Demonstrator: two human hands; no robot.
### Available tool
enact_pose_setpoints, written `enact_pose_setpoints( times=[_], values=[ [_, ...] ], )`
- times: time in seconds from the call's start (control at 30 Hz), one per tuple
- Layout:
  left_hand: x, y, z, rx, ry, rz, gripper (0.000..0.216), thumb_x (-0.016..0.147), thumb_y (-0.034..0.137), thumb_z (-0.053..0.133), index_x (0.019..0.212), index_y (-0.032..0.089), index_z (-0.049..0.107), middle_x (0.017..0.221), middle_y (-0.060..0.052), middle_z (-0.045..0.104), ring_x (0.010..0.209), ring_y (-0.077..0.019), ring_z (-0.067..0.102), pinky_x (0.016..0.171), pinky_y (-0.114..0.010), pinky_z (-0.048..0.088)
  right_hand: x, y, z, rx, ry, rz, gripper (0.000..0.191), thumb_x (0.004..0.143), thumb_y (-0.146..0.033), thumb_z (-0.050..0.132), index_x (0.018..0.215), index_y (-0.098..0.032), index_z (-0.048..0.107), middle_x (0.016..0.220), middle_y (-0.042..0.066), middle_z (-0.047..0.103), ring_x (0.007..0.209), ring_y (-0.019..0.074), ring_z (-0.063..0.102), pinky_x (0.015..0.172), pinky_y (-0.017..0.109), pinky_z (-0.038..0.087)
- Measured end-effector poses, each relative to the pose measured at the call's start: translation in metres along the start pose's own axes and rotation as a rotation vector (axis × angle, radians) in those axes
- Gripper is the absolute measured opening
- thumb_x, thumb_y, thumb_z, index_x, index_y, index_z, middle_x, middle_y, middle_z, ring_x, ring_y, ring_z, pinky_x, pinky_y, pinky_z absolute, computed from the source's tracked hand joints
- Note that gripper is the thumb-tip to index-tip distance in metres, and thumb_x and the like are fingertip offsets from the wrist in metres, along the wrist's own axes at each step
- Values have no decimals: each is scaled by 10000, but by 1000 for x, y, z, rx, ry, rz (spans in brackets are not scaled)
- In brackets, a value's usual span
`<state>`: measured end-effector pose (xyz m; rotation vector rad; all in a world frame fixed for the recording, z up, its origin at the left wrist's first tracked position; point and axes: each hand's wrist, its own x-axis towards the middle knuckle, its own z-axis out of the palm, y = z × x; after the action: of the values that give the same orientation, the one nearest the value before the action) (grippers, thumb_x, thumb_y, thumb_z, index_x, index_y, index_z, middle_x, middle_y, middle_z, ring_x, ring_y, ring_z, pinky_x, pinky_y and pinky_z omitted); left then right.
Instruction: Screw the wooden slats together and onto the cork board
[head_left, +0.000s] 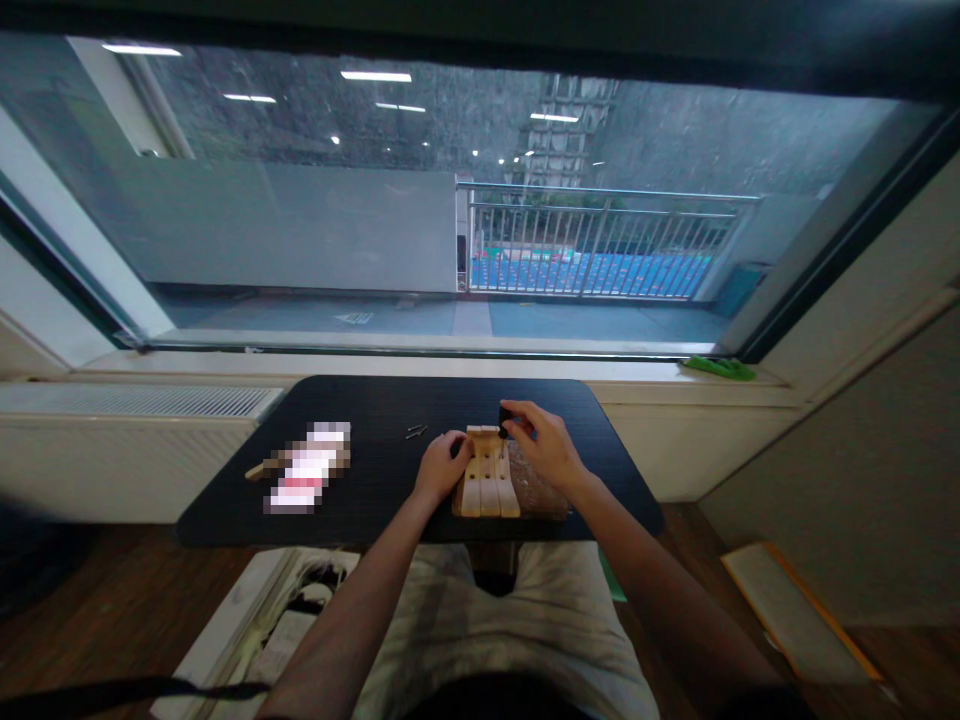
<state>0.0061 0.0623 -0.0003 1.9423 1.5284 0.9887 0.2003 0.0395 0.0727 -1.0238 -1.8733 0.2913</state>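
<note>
A pale wooden piece of curved slats [491, 492] with several dark holes lies on the black table, in front of my body. My left hand [441, 466] grips its left edge, fingers curled, with the thumb near the upper left corner. In my right hand [546, 440] is a screwdriver [505, 418] with a black handle, pinched between thumb and fingers. It stands nearly upright, its thin shaft pointing down at the right-hand slat near a hole. Under and to the right of the wood is a brown, glossy block [541, 486], partly covered by my right hand.
A few small screws [415, 432] lie on the black table [375, 500] left of my hands. Farther left is a blurred-out item [309, 470] beside a wooden strip [259, 469]. A window rises behind the table. An open white box [225, 620] sits on the floor.
</note>
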Motion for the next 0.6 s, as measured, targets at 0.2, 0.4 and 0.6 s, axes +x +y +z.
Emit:
enact_pose_setpoints(
  times=[0.2, 0.4, 0.6],
  values=[
    [0, -1, 0, -6, 2, -1, 228, 885, 346, 485, 911, 211, 667, 944, -56, 711, 917, -213, 634, 821, -331, 482, -1, -1, 1, -35, 29, -25, 285, 883, -216, 542, 1141, -239, 662, 989, 56, 710, 885, 186, 658, 847, 348, 522],
    [0, -1, 0, -11, 0, 2, 215, 882, 332, 485, 906, 213, 662, 928, -49, 707, 905, -206, 635, 808, -318, 483, -3, 0, 1, -40, 33, 0, 299, 882, -214, 528, 1162, -228, 634, 1032, 61, 701, 902, 191, 661, 831, 344, 529],
    [0, -1, 0, -3, -2, 4, 227, 884, 339, 480, 912, 206, 661, 932, -55, 707, 900, -208, 633, 807, -322, 481, -4, 2, 2, -42, 48, 19, 282, 880, -236, 540, 1139, -234, 652, 1021, 59, 709, 877, 189, 667, 797, 333, 546]
  ],
)
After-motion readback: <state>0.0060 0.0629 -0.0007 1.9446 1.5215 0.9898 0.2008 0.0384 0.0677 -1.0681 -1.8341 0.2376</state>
